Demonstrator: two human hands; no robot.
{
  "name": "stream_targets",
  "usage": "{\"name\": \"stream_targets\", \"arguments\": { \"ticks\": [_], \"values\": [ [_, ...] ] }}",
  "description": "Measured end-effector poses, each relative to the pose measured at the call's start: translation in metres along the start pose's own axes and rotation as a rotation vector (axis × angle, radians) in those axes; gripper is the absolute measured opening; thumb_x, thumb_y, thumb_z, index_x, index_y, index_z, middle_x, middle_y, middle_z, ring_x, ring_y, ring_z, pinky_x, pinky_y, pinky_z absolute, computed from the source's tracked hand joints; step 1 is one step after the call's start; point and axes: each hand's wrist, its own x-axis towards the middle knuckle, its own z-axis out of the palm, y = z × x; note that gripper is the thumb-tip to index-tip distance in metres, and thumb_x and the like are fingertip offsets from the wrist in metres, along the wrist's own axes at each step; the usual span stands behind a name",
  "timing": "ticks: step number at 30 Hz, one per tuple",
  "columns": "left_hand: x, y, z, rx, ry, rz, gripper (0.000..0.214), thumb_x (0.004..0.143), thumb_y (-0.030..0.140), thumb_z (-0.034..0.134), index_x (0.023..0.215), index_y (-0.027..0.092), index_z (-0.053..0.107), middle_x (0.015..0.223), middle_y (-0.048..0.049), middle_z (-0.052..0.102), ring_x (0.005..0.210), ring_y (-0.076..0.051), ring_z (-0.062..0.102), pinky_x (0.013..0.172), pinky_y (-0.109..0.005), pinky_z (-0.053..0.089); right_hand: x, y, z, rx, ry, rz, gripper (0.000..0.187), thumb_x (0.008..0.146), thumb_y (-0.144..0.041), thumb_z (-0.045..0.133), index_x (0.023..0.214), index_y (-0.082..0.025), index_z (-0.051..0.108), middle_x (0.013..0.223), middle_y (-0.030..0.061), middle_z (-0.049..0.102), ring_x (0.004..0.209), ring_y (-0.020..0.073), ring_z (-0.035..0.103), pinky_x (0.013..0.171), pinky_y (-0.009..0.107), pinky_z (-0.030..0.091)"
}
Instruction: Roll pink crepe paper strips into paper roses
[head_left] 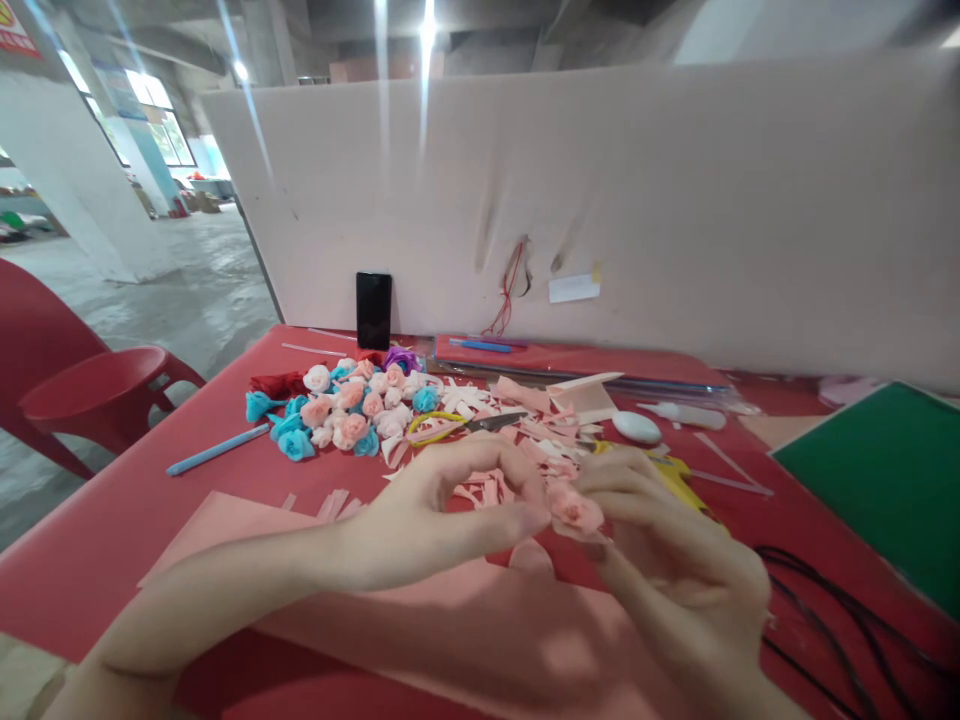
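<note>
Between my hands, above the table, is a small pink paper rose (577, 512) with its rolled centre facing me. My right hand (667, 540) grips the rose from the right with thumb and fingers. From the left, my left hand (465, 505) pinches its outer edge between thumb and forefinger. Below my hands lies a large sheet of pink crepe paper (450, 640), with a rounded pink petal piece (532, 560) near its upper edge. Beyond my left hand are yellow-handled scissors (442, 428) among pink paper scraps (551, 440).
Finished paper roses (349, 405) in several colours are heaped at the left. A phone (373, 312) leans against the white partition (600, 180). A yellow glue gun (679, 475) lies behind my right hand, black cables (832, 600) and a green board (885, 490) to the right.
</note>
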Motion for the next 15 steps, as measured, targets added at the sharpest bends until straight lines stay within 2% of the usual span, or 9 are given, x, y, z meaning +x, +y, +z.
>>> {"name": "stream_targets", "arguments": {
  "ticks": [4,8,15],
  "values": [
    [-0.0006,-0.0035,0.0014,0.010,0.009,0.073,0.008,0.078,0.012,0.056,0.072,0.016,0.052,0.077,0.0010,0.052,0.077,-0.010,0.049,0.077,-0.025,0.039,-0.0026,0.0009,0.0010,0.015,0.013,0.005,0.016,0.076,-0.008,0.060,0.079,-0.024,0.061,0.069,0.0010,0.062,0.068,0.0181,0.055,0.063,0.032,0.047],
    [0.0002,-0.0065,0.0032,-0.063,-0.033,0.079,0.010,0.077,0.008,0.054,0.072,0.016,0.051,0.079,-0.0001,0.051,0.078,-0.012,0.050,0.077,-0.027,0.040,-0.0029,-0.0012,0.0033,0.073,0.032,0.106,0.011,0.079,-0.014,0.061,0.073,-0.024,0.061,0.068,-0.0001,0.061,0.066,0.0163,0.055,0.061,0.030,0.048],
    [0.0001,-0.0073,0.0069,0.006,0.060,0.077,0.008,0.077,0.012,0.058,0.073,0.015,0.052,0.078,0.0003,0.052,0.077,-0.011,0.049,0.075,-0.025,0.039,-0.0016,-0.0037,0.0051,0.081,0.029,0.126,0.010,0.080,-0.019,0.062,0.071,-0.025,0.063,0.065,0.0012,0.062,0.064,0.0182,0.057,0.059,0.032,0.049]
  ]
}}
